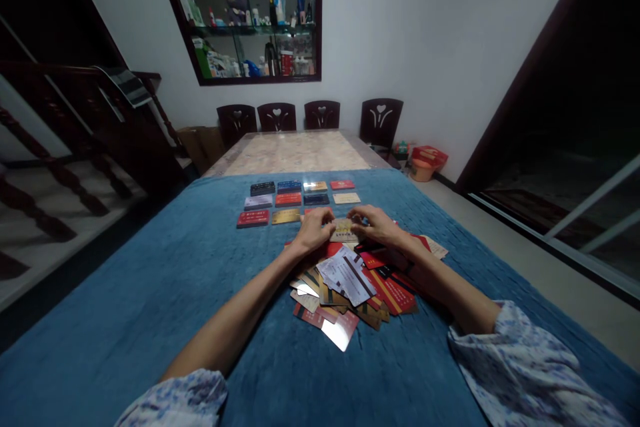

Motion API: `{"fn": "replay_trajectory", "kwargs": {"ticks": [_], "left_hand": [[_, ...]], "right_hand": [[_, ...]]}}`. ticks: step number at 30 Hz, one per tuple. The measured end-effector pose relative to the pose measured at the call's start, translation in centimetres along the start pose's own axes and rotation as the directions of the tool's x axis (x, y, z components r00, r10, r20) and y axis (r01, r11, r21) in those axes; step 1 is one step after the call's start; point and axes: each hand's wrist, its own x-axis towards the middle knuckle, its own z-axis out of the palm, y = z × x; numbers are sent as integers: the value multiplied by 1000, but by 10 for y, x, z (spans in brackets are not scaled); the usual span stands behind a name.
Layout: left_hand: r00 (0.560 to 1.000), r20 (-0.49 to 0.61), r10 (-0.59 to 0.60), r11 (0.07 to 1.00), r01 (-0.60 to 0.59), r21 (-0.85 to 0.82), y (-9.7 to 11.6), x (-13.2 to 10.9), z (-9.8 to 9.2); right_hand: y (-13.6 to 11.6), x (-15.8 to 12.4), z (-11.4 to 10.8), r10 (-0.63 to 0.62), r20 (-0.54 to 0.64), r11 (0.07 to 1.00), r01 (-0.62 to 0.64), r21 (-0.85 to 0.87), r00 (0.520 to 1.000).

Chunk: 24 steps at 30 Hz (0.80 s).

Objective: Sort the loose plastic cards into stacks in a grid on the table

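Blue cloth (150,293): eleven-odd cards in rows (295,201); large pile (350,287) unsorted; left hand (314,230) and right hand (376,225) pinch one beige card (344,230).

A pale beige card (344,229) (print unreadable) lies flat beyond the loose card heap (350,287).

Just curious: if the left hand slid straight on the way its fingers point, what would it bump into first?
The left hand points toward the right hand; it would likely meet the beige card held between them first.
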Motion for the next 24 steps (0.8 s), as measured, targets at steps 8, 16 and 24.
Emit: {"fn": "replay_trajectory", "kwargs": {"ticks": [8, 16, 24], "left_hand": [[999, -18, 42, 992, -39, 119, -3, -3, 3], [998, -33, 56, 992, -52, 117, -3, -3, 5], [991, -66, 112, 990, -106, 95, -3, -2, 4]], "right_hand": [[2, -1, 4, 1, -41, 994, -5, -112, 999], [7, 0, 11, 13, -170, 995, -29, -94, 985], [0, 1, 4, 92, -183, 996, -92, 6, 979]]}}
